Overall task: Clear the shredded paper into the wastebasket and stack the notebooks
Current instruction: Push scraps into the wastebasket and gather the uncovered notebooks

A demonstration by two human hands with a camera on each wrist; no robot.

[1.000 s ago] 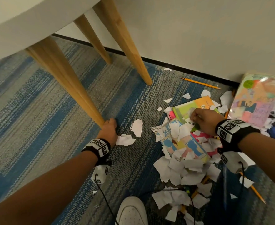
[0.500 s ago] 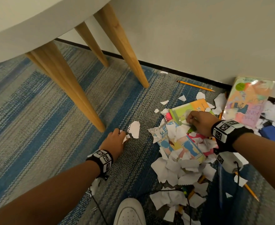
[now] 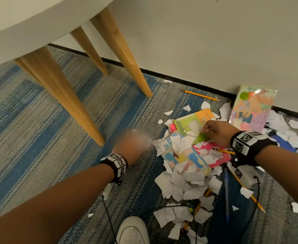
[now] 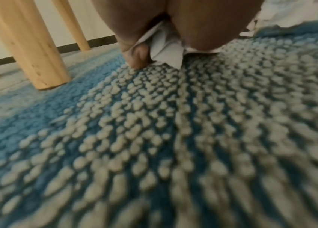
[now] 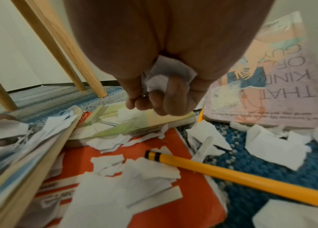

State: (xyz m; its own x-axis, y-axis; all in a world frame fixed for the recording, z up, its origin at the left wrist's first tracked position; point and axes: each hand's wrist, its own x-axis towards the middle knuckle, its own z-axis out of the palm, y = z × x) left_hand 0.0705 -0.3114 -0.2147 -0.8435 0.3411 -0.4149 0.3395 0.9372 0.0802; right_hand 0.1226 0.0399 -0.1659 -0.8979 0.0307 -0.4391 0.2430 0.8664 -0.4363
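Torn white paper scraps (image 3: 181,184) lie heaped on the carpet over several notebooks: a green and orange one (image 3: 192,122), a pink spiral one (image 3: 218,154) and a blue illustrated one (image 3: 171,156). My left hand (image 3: 136,140), motion-blurred, is just left of the pile; the left wrist view shows this hand (image 4: 154,58) gripping white scraps (image 4: 165,50) low over the carpet. Curled over the green notebook, my right hand (image 3: 206,128) holds crumpled scraps (image 5: 167,72). No wastebasket is in view.
Wooden table legs (image 3: 62,95) stand to the left under a white tabletop. A pastel book (image 3: 252,110) leans on the wall. Pencils (image 3: 200,95), a blue pen (image 3: 226,191), a black cable and my white shoe (image 3: 132,231) lie around the pile.
My left hand left the table leg and swept right to the pile's edge, taking up the loose scraps that lay there. My right hand stayed on the green notebook.
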